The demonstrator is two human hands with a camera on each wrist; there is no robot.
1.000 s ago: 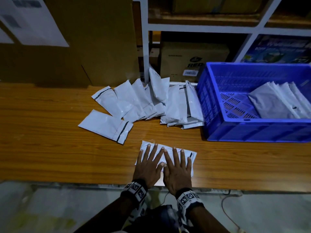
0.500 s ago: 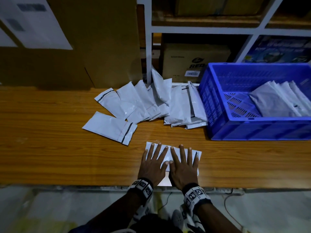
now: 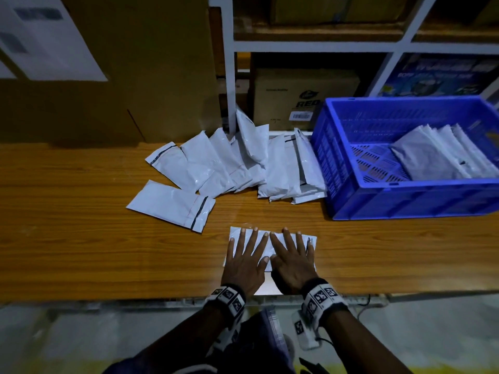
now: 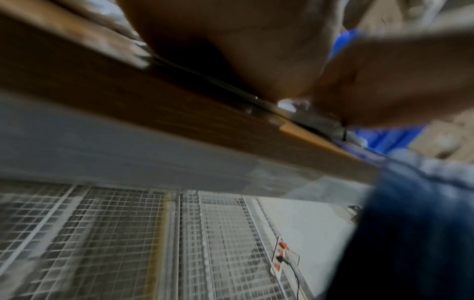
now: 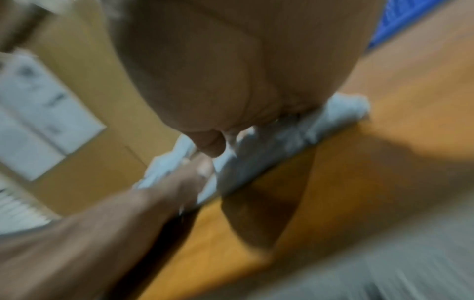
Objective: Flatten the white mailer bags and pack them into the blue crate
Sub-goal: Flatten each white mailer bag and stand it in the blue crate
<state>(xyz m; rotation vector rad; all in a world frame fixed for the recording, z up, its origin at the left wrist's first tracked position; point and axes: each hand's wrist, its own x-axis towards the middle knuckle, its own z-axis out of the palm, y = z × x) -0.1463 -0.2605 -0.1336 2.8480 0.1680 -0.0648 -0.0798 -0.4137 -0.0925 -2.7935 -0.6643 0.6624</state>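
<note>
Palms down on the mailer bag (image 3: 272, 242) near the table's (image 3: 81, 238) front edge: my left hand (image 3: 244, 265) and right hand (image 3: 293, 263) both lie flat with fingers straight and fanned, side by side, thumbs nearly touching. Compared with a second ago, my hands sit a little further apart on the bag and closer to its outer ends, so I judge I am smoothing from the middle outward. The bag itself has not moved from its spot. It looks almost flat now, which suggests this one is close to ready for the blue crate (image 3: 405, 201) at my right, where several flattened bags (image 3: 432, 155) already lean. The loose pile of mailer bags (image 3: 243, 163) behind it and the single bag (image 3: 172, 203) lying to the left are unchanged, so plenty of work remains.
</note>
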